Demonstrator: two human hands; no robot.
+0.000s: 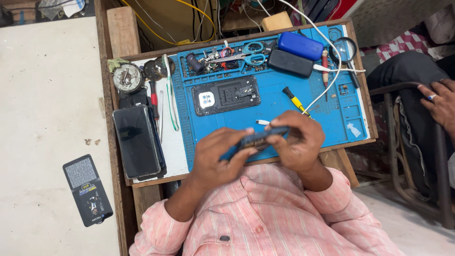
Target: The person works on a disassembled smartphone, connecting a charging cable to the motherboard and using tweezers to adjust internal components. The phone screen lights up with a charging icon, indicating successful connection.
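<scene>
Both hands hold a dark blue phone body [259, 137] edge-on over the front of a blue work mat [327, 118]. My left hand [220, 159] grips its left end from below. My right hand [298, 140] wraps its right end, fingers curled over the top edge. Just beyond the hands a dark phone back cover [226, 96] with a camera cutout lies flat on the mat. A yellow-handled screwdriver [295, 100] rests to its right, beside a white cable [327, 80].
A black phone [137, 141] lies face up at the bench's left. Scissors [251, 52], a blue case [300, 45], a black case [290, 63], a magnifier [345, 50] and tweezers [161, 114] sit along the back. Another person's hand [441, 102] rests on a chair at right.
</scene>
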